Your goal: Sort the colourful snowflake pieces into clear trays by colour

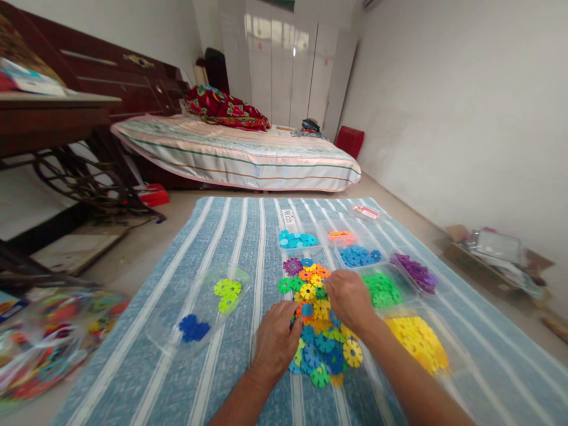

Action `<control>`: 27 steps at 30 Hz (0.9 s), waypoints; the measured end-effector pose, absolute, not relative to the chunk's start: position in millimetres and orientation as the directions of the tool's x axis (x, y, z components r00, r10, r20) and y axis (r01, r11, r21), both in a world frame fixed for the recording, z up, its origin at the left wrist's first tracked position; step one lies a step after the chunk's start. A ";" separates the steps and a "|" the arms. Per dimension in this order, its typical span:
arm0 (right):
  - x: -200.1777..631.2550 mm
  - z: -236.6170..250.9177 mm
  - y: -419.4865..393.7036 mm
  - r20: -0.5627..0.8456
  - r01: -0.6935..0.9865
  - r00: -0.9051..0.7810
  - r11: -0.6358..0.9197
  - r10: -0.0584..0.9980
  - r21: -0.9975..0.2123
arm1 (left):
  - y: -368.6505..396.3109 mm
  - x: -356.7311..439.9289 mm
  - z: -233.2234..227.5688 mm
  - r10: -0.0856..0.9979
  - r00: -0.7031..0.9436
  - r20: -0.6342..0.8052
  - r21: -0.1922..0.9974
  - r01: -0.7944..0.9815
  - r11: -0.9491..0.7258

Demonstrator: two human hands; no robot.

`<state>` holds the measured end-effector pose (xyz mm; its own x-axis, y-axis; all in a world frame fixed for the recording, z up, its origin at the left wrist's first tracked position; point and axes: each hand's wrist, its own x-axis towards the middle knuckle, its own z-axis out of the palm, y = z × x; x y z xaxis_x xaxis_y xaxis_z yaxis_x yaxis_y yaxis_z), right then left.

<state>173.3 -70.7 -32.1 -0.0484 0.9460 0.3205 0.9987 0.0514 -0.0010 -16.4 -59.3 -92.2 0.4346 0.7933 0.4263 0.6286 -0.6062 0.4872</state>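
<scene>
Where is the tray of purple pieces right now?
The tray of purple pieces sits far right on the striped cloth, just beyond the tray of green pieces and right of the blue pieces.

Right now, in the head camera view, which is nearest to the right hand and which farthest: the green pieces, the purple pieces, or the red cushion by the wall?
From the right hand:
1. The green pieces, in the clear tray just right of it.
2. The purple pieces, farther right, in their own tray.
3. The red cushion, far back, beyond the bed.
</scene>
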 end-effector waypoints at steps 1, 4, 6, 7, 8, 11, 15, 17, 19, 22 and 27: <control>183.1 -23.7 -65.7 0.341 1.000 -0.013 0.013 0.940 0.002 | -59.3 -16.1 -91.9 0.793 0.434 0.427 0.484 0.631 -0.606; 205.8 -1.0 -53.9 0.432 0.984 0.163 -0.177 0.887 -0.007 | -59.3 -15.6 -91.8 0.793 0.434 0.428 0.476 0.637 -0.606; 207.4 6.3 -53.4 0.429 0.970 0.227 -0.241 0.874 -0.021 | -59.2 -15.4 -92.3 0.794 0.436 0.423 0.477 0.638 -0.604; 203.8 6.7 -56.0 0.386 0.975 0.213 -0.221 0.898 -0.024 | -59.1 -15.4 -92.7 0.796 0.436 0.419 0.480 0.638 -0.602; 197.8 5.1 -60.3 0.317 0.984 0.173 -0.174 0.933 -0.025 | -59.1 -15.4 -93.0 0.799 0.437 0.413 0.483 0.638 -0.599; 174.9 -7.4 -77.9 0.100 0.998 0.039 -0.035 0.994 -0.045 | -58.9 -16.0 -94.2 0.804 0.440 0.400 0.498 0.632 -0.593; 156.8 -24.4 -95.6 0.025 0.998 0.035 -0.033 0.999 -0.057 | -58.8 -16.5 -95.7 0.800 0.440 0.408 0.509 0.618 -0.599; 154.5 -30.1 -98.5 0.018 0.997 0.039 -0.037 0.999 -0.066 | -58.7 -16.2 -95.9 0.799 0.439 0.412 0.508 0.617 -0.601; 153.7 -34.6 -99.3 0.006 0.995 0.041 -0.040 0.999 -0.086 | -58.4 -15.7 -95.8 0.797 0.439 0.415 0.506 0.617 -0.603; 152.3 -40.9 -100.3 0.016 0.991 0.033 -0.031 0.999 -0.130 | -57.9 -15.6 -95.8 0.792 0.440 0.424 0.498 0.617 -0.609; 152.6 -54.2 -104.8 0.142 0.978 -0.024 0.053 0.990 -0.204 | -57.9 -17.4 -97.9 0.793 0.433 0.429 0.505 0.613 -0.608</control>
